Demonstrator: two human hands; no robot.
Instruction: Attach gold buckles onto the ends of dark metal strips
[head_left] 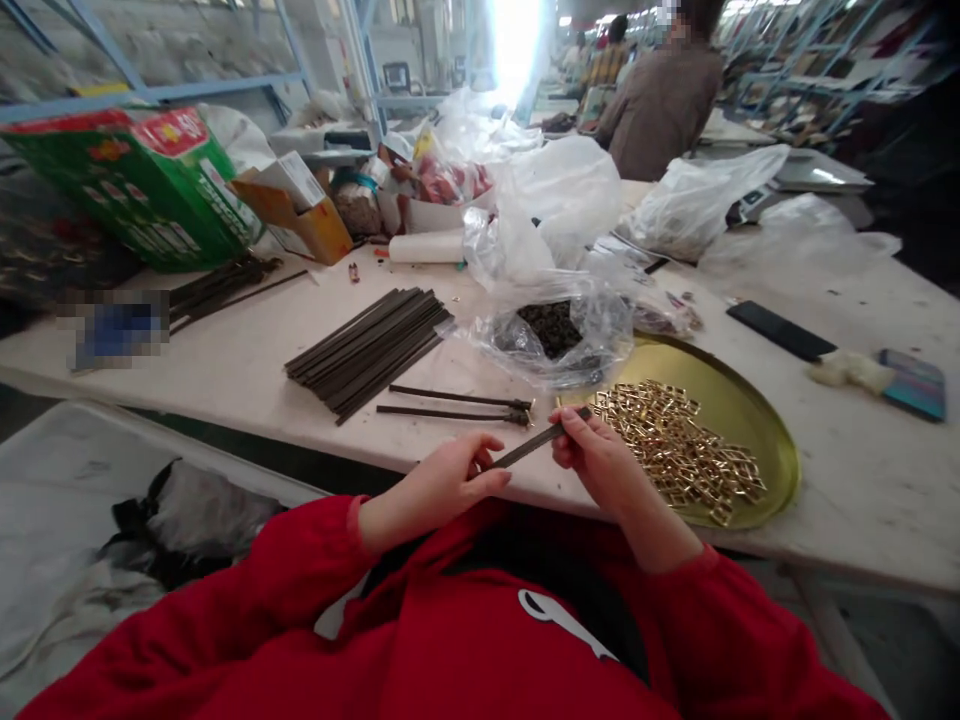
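Both of my hands hold one narrow dark brown strap (pixel 529 445) over the table's front edge. My left hand (pixel 450 475) has its lower left end between thumb and fingers. Near the upper right end, my right hand (pixel 596 455) pinches the strap between thumb and forefinger. Just beyond lie two similar straps (pixel 450 412) with small gold metal pieces at their right ends. A pile of loose dark strips (pixel 367 345) rests farther left. Beside my right hand, a round gold tray (pixel 772 430) carries many small gold buckles (pixel 675 440). Behind it, a clear plastic bag (pixel 592 350) holds small dark pieces (pixel 551 328).
At the back left stand a green box (pixel 150 190) and an open brown carton (pixel 300 215). A white roll (pixel 426 247) lies behind the strips. Rightward are a black flat object (pixel 780 330) and a phone-like object (pixel 911 383). A person (pixel 664 95) is farther back.
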